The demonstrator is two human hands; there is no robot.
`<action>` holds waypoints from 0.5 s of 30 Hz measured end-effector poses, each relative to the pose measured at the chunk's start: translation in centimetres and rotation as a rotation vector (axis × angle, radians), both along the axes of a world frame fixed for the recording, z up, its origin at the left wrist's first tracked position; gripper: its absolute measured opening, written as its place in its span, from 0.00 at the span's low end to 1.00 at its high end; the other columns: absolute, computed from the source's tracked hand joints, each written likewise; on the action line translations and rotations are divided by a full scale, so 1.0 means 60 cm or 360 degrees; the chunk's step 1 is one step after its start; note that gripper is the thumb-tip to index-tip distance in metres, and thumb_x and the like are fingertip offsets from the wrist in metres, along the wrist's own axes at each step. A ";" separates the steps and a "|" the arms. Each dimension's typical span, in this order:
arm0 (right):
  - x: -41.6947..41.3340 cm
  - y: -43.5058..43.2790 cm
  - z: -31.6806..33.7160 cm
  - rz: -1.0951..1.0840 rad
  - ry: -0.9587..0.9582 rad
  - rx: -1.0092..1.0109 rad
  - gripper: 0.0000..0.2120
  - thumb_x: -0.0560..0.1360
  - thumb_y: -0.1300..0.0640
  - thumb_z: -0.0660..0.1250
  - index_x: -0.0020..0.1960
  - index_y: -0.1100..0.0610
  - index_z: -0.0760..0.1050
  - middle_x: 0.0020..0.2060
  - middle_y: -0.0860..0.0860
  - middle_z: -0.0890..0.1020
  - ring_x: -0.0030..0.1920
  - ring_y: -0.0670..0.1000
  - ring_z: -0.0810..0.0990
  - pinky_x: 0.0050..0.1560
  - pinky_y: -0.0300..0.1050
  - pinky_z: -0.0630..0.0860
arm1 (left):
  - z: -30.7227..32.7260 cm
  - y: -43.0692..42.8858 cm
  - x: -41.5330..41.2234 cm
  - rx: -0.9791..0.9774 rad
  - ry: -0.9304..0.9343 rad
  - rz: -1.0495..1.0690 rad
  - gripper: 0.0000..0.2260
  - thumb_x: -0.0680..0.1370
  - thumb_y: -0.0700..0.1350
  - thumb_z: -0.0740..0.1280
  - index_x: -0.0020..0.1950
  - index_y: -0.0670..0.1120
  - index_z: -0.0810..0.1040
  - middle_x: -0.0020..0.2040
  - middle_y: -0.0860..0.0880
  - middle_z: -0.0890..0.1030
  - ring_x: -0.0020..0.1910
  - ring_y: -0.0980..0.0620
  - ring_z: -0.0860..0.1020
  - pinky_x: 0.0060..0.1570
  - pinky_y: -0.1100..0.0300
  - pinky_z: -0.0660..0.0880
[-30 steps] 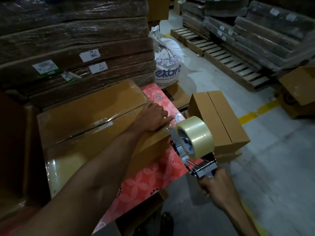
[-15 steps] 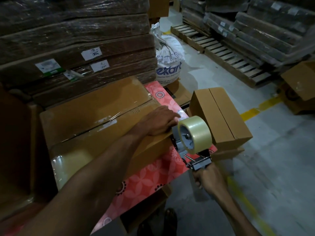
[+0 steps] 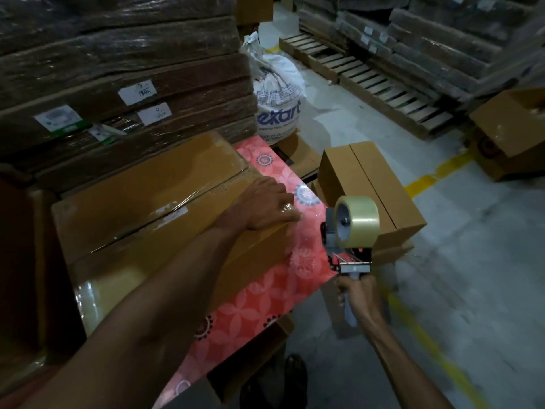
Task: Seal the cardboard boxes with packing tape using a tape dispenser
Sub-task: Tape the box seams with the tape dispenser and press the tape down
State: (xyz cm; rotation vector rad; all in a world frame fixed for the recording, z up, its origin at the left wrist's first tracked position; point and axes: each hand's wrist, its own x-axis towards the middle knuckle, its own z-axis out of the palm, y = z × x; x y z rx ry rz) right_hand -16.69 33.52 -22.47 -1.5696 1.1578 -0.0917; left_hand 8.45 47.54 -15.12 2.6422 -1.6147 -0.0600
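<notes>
Left hand (image 3: 265, 205), fingers (image 3: 287, 208) flat, at box (image 3: 141, 202) edge.
Right hand (image 3: 361, 293) grips dispenser (image 3: 351, 231) just past worktop (image 3: 265, 293) edge, above floor (image 3: 472, 261).

We stand in a warehouse: film-wrapped stacks of flattened cardboard (image 3: 124, 63) with paper labels (image 3: 137, 92) rise beside us. Wooden pallets (image 3: 383, 84) lie on the grey concrete floor (image 3: 472, 261), which has a yellow line (image 3: 424, 180). A printed courier sack (image 3: 278, 107) and cardboard boxes (image 3: 368, 184) sit about.

Left hand (image 3: 265, 203) presses box (image 3: 141, 202); right hand (image 3: 361, 296) grips tape dispenser (image 3: 349, 231).
</notes>
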 end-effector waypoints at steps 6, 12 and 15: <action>0.072 -0.044 -0.018 0.0333 0.0209 -0.0406 0.12 0.75 0.56 0.69 0.53 0.62 0.80 0.48 0.62 0.82 0.51 0.63 0.81 0.43 0.46 0.69 | -0.002 0.005 -0.063 -0.0049 0.0002 0.0116 0.30 0.69 0.74 0.55 0.53 0.51 0.79 0.48 0.50 0.74 0.51 0.48 0.71 0.64 0.51 0.64; 0.116 -0.070 -0.094 0.0729 0.0343 -0.0706 0.25 0.72 0.47 0.72 0.62 0.61 0.73 0.52 0.60 0.82 0.52 0.63 0.82 0.49 0.55 0.80 | -0.001 0.023 -0.098 -0.0133 0.0115 0.0215 0.25 0.71 0.68 0.62 0.60 0.53 0.78 0.52 0.49 0.73 0.56 0.48 0.68 0.64 0.54 0.57; 0.125 -0.079 -0.148 0.0797 0.0391 -0.0696 0.21 0.72 0.50 0.72 0.60 0.59 0.73 0.53 0.59 0.82 0.51 0.62 0.82 0.49 0.55 0.81 | 0.005 0.025 -0.093 -0.0122 0.0160 0.0249 0.24 0.71 0.67 0.65 0.59 0.53 0.78 0.51 0.50 0.72 0.56 0.48 0.68 0.65 0.53 0.59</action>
